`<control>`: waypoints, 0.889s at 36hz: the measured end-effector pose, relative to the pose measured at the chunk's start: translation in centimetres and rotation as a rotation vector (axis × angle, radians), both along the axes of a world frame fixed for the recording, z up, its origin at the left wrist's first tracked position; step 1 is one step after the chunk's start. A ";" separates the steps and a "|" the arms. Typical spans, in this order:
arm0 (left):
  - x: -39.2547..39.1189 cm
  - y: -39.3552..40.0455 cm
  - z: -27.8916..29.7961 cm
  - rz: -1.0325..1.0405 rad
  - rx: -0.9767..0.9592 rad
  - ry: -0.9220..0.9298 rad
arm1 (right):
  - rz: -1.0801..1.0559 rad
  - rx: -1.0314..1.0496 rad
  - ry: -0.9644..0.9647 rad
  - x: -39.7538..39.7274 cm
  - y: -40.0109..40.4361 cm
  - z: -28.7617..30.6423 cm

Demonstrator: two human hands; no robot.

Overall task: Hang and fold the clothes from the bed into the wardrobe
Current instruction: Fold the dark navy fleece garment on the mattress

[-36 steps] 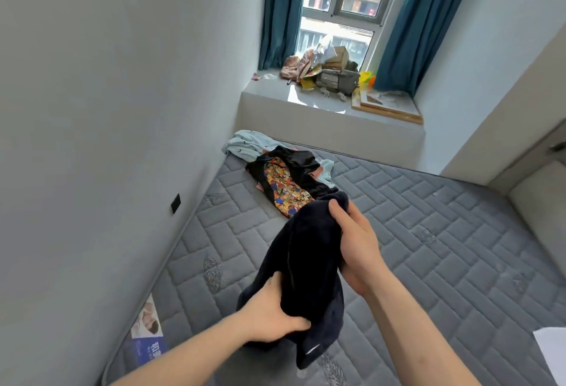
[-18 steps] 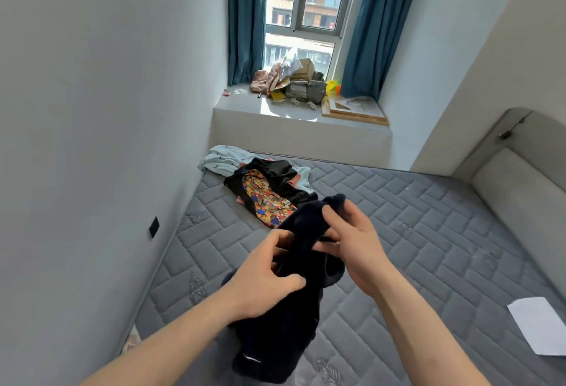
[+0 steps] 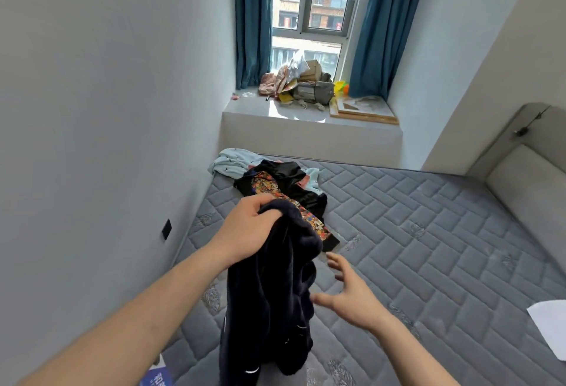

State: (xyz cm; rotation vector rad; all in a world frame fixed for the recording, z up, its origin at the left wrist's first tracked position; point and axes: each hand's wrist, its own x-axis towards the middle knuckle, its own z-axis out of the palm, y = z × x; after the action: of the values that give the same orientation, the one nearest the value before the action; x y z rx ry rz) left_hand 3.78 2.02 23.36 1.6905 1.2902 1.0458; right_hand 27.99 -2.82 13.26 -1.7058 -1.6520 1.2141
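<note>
A dark navy garment [image 3: 269,293] hangs above the grey quilted mattress [image 3: 413,232]. My left hand [image 3: 248,229] grips its top edge and holds it up. My right hand [image 3: 349,293] is off the cloth, just to its right, fingers spread and holding nothing. Further up the bed lies a pile of clothes: a black garment with a colourful patterned panel [image 3: 281,186] on top of a pale blue one [image 3: 232,162]. The wardrobe is not in view.
A wall runs close along the left of the bed. A window ledge [image 3: 275,110] at the far end carries bags, boxes and a flat board [image 3: 364,108]. A padded headboard [image 3: 526,177] stands at right. White paper [image 3: 551,324] lies on the mattress at right; a printed leaflet [image 3: 156,376] by the wall.
My right hand has let go of the dark garment and opened beside it. My left hand moved to the top edge and lifted the garment, which now hangs lower and longer.
</note>
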 end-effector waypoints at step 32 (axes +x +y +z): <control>-14.3 0.0 -3.0 0.363 -0.201 0.196 | -0.312 0.286 0.056 1.5 1.7 -0.9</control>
State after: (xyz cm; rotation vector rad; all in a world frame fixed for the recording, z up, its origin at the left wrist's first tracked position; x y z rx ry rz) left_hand -10.49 2.05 20.38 1.4663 1.8155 0.9279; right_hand 29.46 -1.13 12.40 -1.6547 -1.3852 0.8287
